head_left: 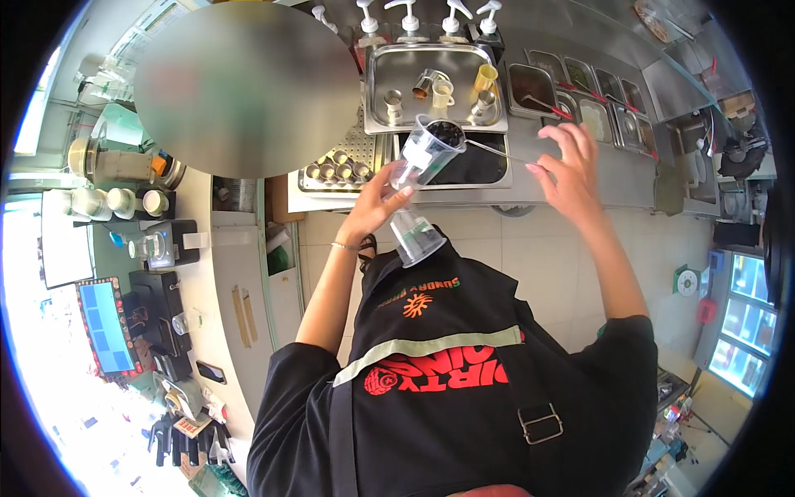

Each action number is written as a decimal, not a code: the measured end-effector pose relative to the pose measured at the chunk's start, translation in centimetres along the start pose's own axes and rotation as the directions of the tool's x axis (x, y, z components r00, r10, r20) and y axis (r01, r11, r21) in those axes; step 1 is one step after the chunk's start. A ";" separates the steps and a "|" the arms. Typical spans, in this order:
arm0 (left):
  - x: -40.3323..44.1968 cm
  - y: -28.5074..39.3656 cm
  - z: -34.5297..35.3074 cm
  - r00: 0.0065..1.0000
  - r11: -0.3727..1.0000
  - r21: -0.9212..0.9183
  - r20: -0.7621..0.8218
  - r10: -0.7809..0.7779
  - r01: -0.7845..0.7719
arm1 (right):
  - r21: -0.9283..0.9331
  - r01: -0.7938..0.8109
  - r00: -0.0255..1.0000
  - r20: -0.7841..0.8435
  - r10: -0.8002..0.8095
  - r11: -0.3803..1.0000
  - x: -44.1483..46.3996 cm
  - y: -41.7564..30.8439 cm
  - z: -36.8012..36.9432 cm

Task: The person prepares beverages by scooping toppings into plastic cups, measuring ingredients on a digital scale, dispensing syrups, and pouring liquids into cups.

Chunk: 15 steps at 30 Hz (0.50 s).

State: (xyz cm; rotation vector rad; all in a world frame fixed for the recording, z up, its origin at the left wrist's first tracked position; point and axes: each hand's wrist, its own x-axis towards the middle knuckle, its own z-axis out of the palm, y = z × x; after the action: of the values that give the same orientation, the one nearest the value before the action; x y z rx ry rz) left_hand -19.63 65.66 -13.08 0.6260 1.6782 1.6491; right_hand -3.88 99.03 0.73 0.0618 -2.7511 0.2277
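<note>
Cup in grip, a worker is standing at a steel counter, the left hand closing around its lower part. The clear cup is leaning, its long axis running from seven o'clock to one, its mouth facing one and showing dark pieces. A thin metal handle is jutting from beside that mouth, lying along a line from between nine and ten o'clock to between three and four. Its outer end is pointing at the right hand, the nearer of the two to that end; from there, the cup is sitting at nine o'clock. The right hand's fingers are curling with a gap between thumb and forefinger; whether they are touching the handle cannot be told. A second cup is showing at six o'clock from the first, just below the left fingers, its hold unclear. At twelve o'clock from the cup, a tray is bearing small vessels, including a yellow cup; pumps are standing beyond. Pans are lining the counter at two o'clock.
</note>
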 end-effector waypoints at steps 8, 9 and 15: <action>2.8 1.0 3.2 0.919 0.823 -0.543 0.216 0.330 -0.168 | -0.437 0.240 0.856 -0.326 -0.401 0.867 2.4 -0.4 -5.1; 3.0 2.3 3.8 0.924 0.811 -0.558 0.189 0.331 -0.177 | -0.419 0.242 0.875 -0.295 -0.383 0.875 2.7 -0.6 -5.9; 3.5 1.9 3.6 0.930 0.825 -0.529 0.163 0.329 -0.199 | -0.076 0.160 0.984 -0.064 -0.165 0.984 3.4 -2.3 -7.9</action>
State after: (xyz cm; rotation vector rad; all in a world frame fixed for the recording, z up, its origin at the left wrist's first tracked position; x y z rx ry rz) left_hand -19.42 70.72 -11.50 0.7837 0.9437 2.0118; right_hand -3.97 98.07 9.60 0.2532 -2.6648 0.0865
